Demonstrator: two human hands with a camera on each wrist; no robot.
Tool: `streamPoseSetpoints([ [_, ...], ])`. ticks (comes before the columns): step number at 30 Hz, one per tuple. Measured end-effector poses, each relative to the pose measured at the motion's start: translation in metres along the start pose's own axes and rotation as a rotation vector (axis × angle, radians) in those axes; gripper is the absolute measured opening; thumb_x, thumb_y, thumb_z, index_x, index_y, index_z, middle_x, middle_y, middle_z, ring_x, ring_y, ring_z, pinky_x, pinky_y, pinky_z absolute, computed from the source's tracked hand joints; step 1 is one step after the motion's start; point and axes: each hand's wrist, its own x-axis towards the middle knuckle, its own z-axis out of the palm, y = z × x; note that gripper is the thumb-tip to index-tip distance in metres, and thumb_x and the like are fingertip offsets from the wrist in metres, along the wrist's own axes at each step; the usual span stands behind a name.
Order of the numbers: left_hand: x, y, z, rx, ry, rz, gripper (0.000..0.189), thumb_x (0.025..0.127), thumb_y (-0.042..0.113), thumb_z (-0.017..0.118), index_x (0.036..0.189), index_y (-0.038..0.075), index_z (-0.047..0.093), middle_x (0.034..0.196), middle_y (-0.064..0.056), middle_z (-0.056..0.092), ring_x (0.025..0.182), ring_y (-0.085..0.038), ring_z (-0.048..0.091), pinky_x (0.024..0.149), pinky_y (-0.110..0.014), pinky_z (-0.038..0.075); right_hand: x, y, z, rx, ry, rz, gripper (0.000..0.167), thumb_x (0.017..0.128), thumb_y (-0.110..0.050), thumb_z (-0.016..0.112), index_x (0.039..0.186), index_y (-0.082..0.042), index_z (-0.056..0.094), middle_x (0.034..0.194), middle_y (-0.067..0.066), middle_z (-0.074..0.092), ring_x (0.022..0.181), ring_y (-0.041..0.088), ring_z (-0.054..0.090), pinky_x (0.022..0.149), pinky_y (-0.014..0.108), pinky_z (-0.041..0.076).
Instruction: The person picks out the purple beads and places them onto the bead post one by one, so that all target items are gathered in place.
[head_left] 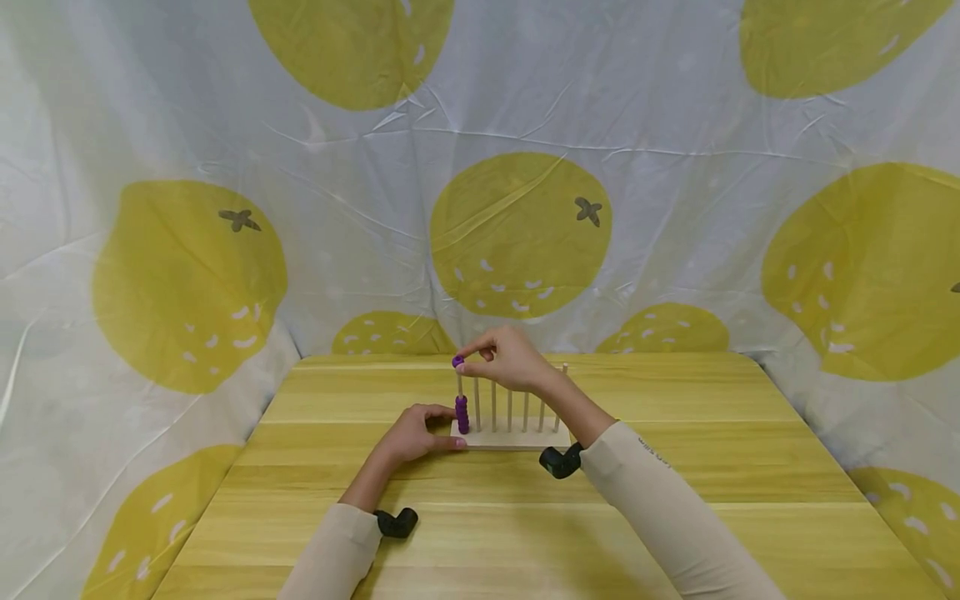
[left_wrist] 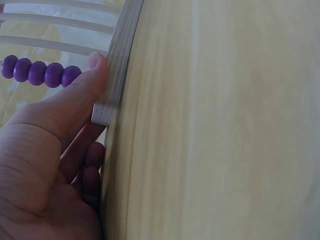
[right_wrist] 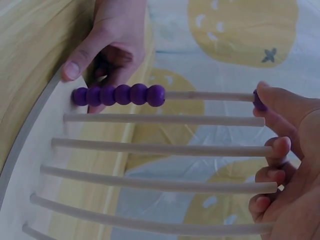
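Observation:
A wooden peg rack [head_left: 510, 439] stands on the table, its several upright pegs [right_wrist: 165, 150] rising from a flat base. Purple beads [right_wrist: 122, 95] are stacked at the bottom of the leftmost peg. My left hand [head_left: 412, 433] grips the left end of the base, thumb at the front edge and fingers behind. At the top of that same peg, my right hand [head_left: 506, 360] pinches one more purple bead [right_wrist: 259, 100] between thumb and forefinger, right at the peg's tip. In the right wrist view its other fingers curl near the neighbouring peg tips.
The wooden table [head_left: 480, 533] spreads around the rack. Behind it and at the sides hangs a pale cloth [head_left: 360, 208] printed with yellow fruit. Dark wrist cameras [head_left: 397, 522] sit on both wrists over the beige sleeves [head_left: 667, 508].

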Motion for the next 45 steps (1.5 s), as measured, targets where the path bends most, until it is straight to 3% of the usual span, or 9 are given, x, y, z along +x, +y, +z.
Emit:
streamPoseSetpoints([
  [26,-0.002,0.005,-0.003,-0.004,-0.001,-0.004,0.053,0.078,0.042,0.091,0.124,0.021,0.075,0.132,-0.005,0.071,0.13,-0.03,0.061,0.112,-0.053,0.047,-0.007,0.004,-0.005,0.064,-0.004,0.007,0.03,0.093,-0.035,0.078,0.117,-0.017,0.079,0.064,-0.001,0.043,0.056,0.013,0.031,0.054,0.025,0.029],
  [36,-0.001,0.001,-0.001,-0.003,-0.002,-0.012,0.053,0.077,0.042,0.091,0.124,0.022,0.075,0.133,-0.005,0.07,0.13,-0.031,0.061,0.112,-0.054,0.046,-0.017,0.008,-0.02,0.036,0.016,0.005,0.031,0.093,-0.036,0.078,0.117,-0.017,0.079,0.07,-0.002,0.045,0.063,0.013,0.035,0.061,0.027,0.032],
  [45,-0.001,0.0,0.0,-0.01,-0.005,-0.013,0.055,0.078,0.041,0.091,0.126,0.02,0.074,0.133,-0.006,0.07,0.13,-0.031,0.061,0.112,-0.052,0.046,-0.04,0.02,-0.044,0.105,0.079,0.036,0.029,0.092,-0.039,0.079,0.114,-0.021,0.08,0.074,0.001,0.046,0.065,0.02,0.037,0.063,0.031,0.035],
])
